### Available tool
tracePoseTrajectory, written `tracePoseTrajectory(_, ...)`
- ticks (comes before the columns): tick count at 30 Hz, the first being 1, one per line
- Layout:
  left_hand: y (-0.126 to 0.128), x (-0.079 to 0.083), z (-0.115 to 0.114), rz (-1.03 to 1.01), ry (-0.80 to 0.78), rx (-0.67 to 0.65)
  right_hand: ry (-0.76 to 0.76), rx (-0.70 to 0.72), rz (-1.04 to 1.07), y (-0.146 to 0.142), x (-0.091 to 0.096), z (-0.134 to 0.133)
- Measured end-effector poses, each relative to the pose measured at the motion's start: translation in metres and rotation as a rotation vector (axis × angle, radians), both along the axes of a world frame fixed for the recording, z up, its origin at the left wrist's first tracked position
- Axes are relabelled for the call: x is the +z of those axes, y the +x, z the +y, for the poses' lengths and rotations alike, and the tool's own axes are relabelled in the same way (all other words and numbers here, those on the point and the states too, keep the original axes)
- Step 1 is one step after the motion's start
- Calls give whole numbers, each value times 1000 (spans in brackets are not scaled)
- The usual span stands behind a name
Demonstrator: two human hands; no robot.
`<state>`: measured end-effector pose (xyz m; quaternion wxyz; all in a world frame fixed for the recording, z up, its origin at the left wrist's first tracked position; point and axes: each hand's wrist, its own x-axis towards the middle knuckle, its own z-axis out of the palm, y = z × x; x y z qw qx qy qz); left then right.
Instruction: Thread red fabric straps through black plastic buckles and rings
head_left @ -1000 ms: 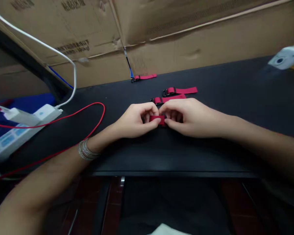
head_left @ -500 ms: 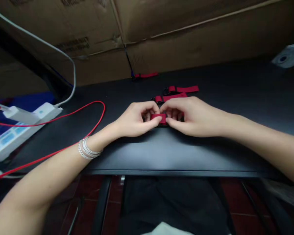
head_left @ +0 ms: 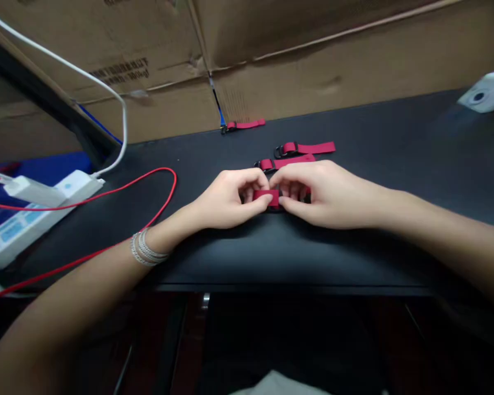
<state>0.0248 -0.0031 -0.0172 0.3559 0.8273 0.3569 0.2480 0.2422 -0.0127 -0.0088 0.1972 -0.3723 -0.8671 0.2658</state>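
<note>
Far left of the grip, a white power strip (head_left: pixel 28 219) is lying by the end of the worktop (head_left: pixel 395 142). A red cable (head_left: pixel 148 181) is looping across the dark surface toward my left wrist, which is wearing silver bangles (head_left: pixel 146 249).

I am clenching my left hand (head_left: pixel 226 200) on one end of a small red strap (head_left: pixel 267 196), pinching it between thumb and forefinger. The strap is sitting right in the grip, between both hands and low over the worktop. My right hand (head_left: pixel 325 195) is pinching the other end with its fingers curled over it, so I cannot tell what the hidden part looks like.

Just beyond the grip, a second strap (head_left: pixel 290 162) and a third strap (head_left: pixel 308 147) are lying side by side. Each is carrying a dark ring and, to my eye, both are looking finished and set aside. Further back, a fourth strap (head_left: pixel 245 124) is lying against the cardboard boxes (head_left: pixel 313 71).

I am judging the piece in the grip to be the one in work, not yet laid with the others. Far right of the grip, a white device (head_left: pixel 483 93) is resting.
</note>
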Motion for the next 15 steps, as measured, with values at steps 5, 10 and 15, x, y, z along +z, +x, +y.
tracePoseTrajectory(5,0,0,0,7,4,5,8,3,8,0,0,0)
tracePoseTrajectory(10,-1,0,0,15,14,-3,23,8,-1,0,0,0)
tracePoseTrajectory(15,-1,0,0,22,27,-5,4,7,-6,0,0,0)
